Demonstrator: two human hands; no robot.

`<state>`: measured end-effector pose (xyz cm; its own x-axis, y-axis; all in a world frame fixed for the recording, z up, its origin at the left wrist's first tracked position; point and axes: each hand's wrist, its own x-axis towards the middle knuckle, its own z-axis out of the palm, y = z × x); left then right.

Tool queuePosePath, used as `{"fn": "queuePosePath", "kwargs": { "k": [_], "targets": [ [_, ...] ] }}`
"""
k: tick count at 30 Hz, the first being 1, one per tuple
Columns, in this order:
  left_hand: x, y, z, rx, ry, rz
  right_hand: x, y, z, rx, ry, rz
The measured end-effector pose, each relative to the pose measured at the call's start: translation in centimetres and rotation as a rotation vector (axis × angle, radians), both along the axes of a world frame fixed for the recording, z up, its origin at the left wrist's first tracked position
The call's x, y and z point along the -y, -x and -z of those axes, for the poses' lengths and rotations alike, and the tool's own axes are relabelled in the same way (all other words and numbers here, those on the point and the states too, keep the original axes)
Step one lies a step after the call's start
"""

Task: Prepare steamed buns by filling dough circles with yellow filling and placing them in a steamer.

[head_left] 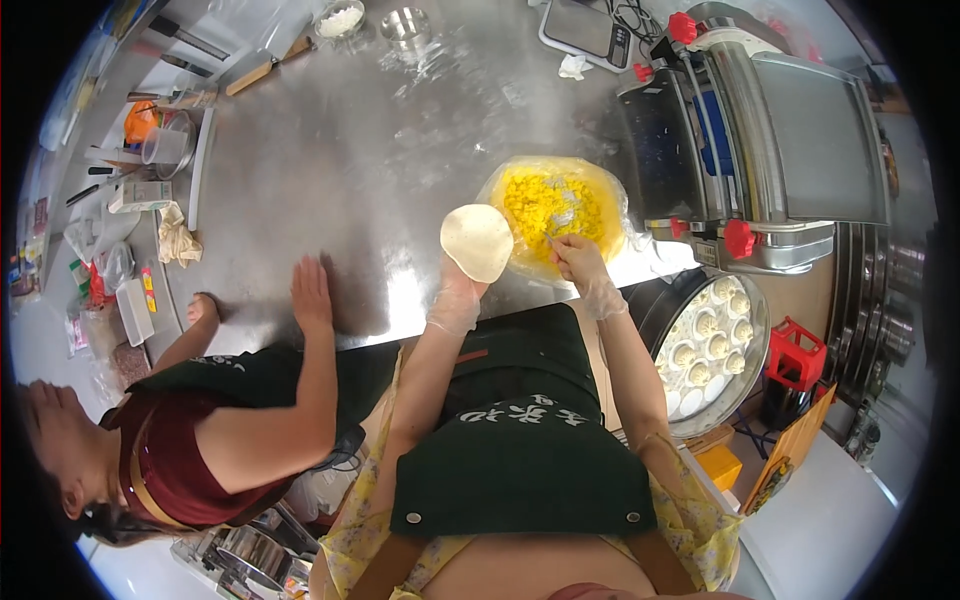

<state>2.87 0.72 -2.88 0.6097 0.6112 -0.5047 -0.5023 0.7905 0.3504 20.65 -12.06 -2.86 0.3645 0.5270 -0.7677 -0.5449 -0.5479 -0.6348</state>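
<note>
Dough, a thin pale round (476,242), lies in the person's left grip (464,284), which supports it from beneath; in this head view the round hides most of the fingers. Just to the right of that grip sits a bowl (614,190), lined with clear plastic and holding crumbly yellow filling (528,198). The right grip (581,262) is at the bowl's near edge, fingers drawn together over the filling; one cannot tell whether they pinch a small tool. Clear plastic wraps both wrists. Below and to the right of the right grip is a round tray (738,408) with pleated buns (718,346) set close together. Farther right and beyond that grip stands a metal roller machine (762,150) with red knobs. Well left of the left grip, a co-worker's hand (311,288) is held flat at the edge of the steel table (290,200). Far beyond both grips lies a scale (580,36).
</note>
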Motion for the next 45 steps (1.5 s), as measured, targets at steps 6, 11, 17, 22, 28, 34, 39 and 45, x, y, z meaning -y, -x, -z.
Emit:
{"fn": "queuePosePath", "kwargs": {
  "k": [6,11,17,22,28,34,39,45],
  "targets": [
    [-0.7,-2.2,3.3,0.067,0.103,0.018,-0.4,0.8,-5.5,0.048,-0.009,0.048],
    [0.3,-7.4,-0.4,0.093,-0.037,0.074,0.1,6.1,-6.4,0.981,-0.121,-0.020],
    [0.1,-7.9,-2.6,0.267,0.255,0.107,0.0,7.2,-7.0,1.465,0.066,-0.243],
    [-0.5,-7.6,-3.1,0.344,0.275,0.137,0.3,6.4,-9.9,0.785,-0.151,0.057],
    [-0.9,-7.0,-1.3,0.292,0.291,0.085,0.7,4.8,-10.0,0.928,-0.099,0.050],
    [-1.9,-4.6,-0.8,0.338,0.173,0.036,5.7,-0.9,-1.3,0.990,0.314,-0.261],
    [-2.8,-3.3,-0.4,0.302,0.197,-0.002,3.2,0.6,1.3,0.490,0.240,-0.201],
    [-2.6,-1.9,0.1,0.237,0.222,-0.020,0.4,0.8,1.7,0.009,0.044,-0.001]
  ]
}}
